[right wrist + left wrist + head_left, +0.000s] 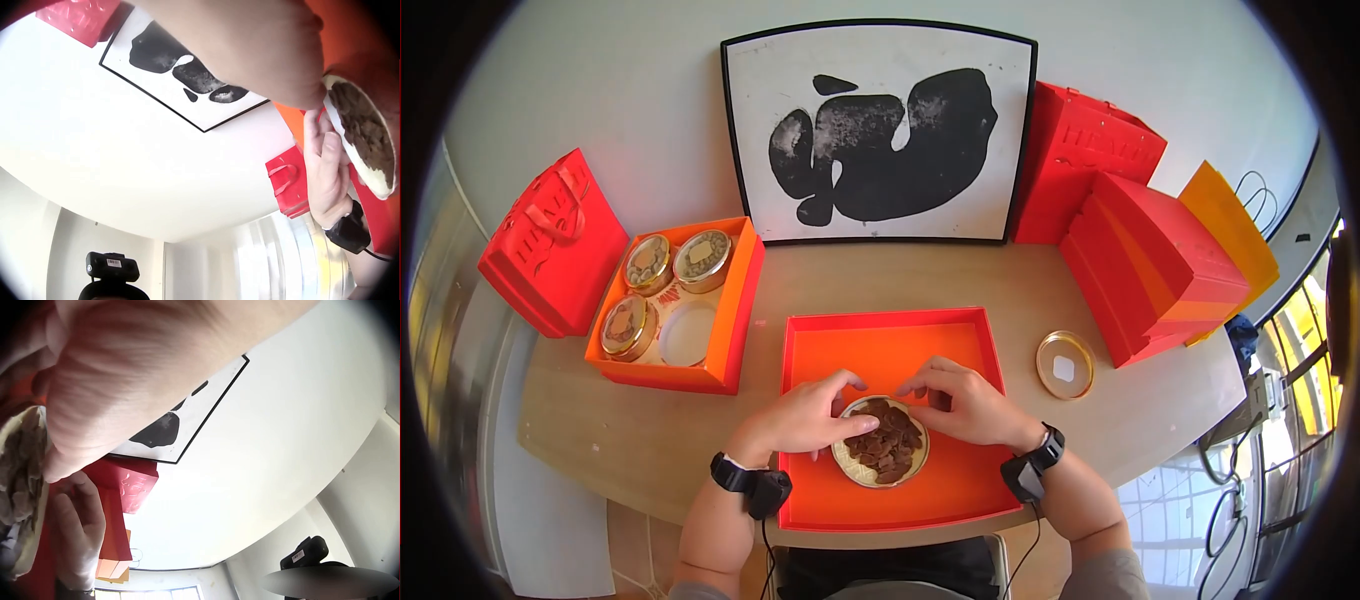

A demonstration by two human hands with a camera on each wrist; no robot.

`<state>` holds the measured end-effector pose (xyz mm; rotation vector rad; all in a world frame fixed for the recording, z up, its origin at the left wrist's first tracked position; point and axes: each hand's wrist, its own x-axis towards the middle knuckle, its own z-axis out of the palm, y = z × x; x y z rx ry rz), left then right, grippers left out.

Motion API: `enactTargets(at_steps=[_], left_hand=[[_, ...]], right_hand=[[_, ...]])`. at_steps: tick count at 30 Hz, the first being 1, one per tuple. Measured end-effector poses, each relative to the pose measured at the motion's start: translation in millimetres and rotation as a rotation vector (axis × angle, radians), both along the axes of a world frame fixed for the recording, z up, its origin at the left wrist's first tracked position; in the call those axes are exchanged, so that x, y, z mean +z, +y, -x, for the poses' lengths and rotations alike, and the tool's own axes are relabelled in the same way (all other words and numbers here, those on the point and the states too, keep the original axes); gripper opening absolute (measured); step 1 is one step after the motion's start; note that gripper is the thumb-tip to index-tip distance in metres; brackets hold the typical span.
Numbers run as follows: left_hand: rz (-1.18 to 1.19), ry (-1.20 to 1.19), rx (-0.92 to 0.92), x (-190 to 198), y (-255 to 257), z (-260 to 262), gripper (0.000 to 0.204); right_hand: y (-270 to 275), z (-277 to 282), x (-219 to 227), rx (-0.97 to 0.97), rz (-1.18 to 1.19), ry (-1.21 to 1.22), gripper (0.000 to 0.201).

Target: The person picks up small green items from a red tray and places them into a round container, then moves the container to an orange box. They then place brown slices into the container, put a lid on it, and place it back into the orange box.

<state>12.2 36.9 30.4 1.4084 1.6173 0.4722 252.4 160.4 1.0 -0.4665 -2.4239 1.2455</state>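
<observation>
A round tub (887,443) full of flat brown pieces, with a pale crinkled patch at its lower left, is over the orange tray (955,490). My left hand (815,412) holds the tub at its left side, the thumb lying over the rim onto the brown pieces. Close at the upper right rim is my right hand (965,402), its fingers loosely bent and thumb apart, nothing showing between them. In the right wrist view the left hand (328,165) is beside the tub (365,128); its outer fingers are partly hidden.
A gold-rimmed round lid (1065,365) lies to the right. At left, an orange box (745,300) holds several lidded tubs and one vacant round recess. Behind stand a framed black-and-white picture (880,140), red bags (555,245) and stacked red boxes (1155,265).
</observation>
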Motion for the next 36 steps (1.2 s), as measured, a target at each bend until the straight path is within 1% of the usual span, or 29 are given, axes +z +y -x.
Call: enactTargets(at_steps=[2, 4, 5, 7, 14, 16, 20, 22, 23, 25, 26, 28, 32, 34, 35, 36], left_hand=[[0.01, 0.018, -0.016, -3, 3, -4, 0.066], [0.073, -0.081, -0.027, -8, 7, -6, 0.058], [0.081, -0.079, -0.034, -13, 8, -6, 0.058], [0.006, -0.255, 0.017, -23, 8, -5, 0.05], [-0.066, -0.326, 0.068, -34, 10, -2, 0.044], [-0.052, -0.366, 0.038, -36, 11, -1, 0.044], [-0.032, -0.327, -0.003, -43, 11, 2, 0.048], [-0.166, -0.246, -0.135, -53, 12, 5, 0.056], [-0.171, -0.242, -0.132, -51, 12, 6, 0.056], [-0.135, -0.219, -0.155, -45, 11, 3, 0.062], [-0.137, -0.222, -0.155, -45, 11, 3, 0.062], [-0.164, -0.275, -0.15, -47, 12, 3, 0.061], [-0.164, -0.266, -0.13, -53, 13, 4, 0.056], [-0.166, -0.266, -0.067, -51, 14, 5, 0.055], [-0.17, -0.263, -0.068, -49, 14, 5, 0.055], [-0.158, -0.31, -0.054, -48, 14, 4, 0.055]], right_hand=[[-1, -2, 1, 0.006, 0.005, -0.033, 0.025], [-1, -2, 1, 0.018, 0.04, -0.092, 0.025], [0, -3, 0, 0.011, 0.048, -0.091, 0.025], [2, -5, -2, 0.046, -0.01, -0.092, 0.025], [1, -6, -3, 0.026, -0.027, -0.113, 0.021], [2, -6, -8, 0.037, -0.041, -0.04, 0.02], [1, -7, -3, 0.07, -0.043, -0.068, 0.019], [2, -6, -1, 0.095, -0.021, -0.108, 0.022], [2, -4, -1, 0.099, -0.026, -0.105, 0.022], [2, -4, -2, 0.093, 0.006, -0.092, 0.022], [3, -4, -7, 0.092, 0.004, -0.095, 0.022], [6, -4, -16, 0.07, -0.014, 0.027, 0.021], [5, -3, -15, 0.046, -0.005, 0.029, 0.02], [8, -2, -15, 0.013, -0.073, 0.069, 0.018], [8, -1, -15, 0.013, -0.078, 0.072, 0.018], [9, -1, -15, -0.042, -0.104, 0.079, 0.017]])
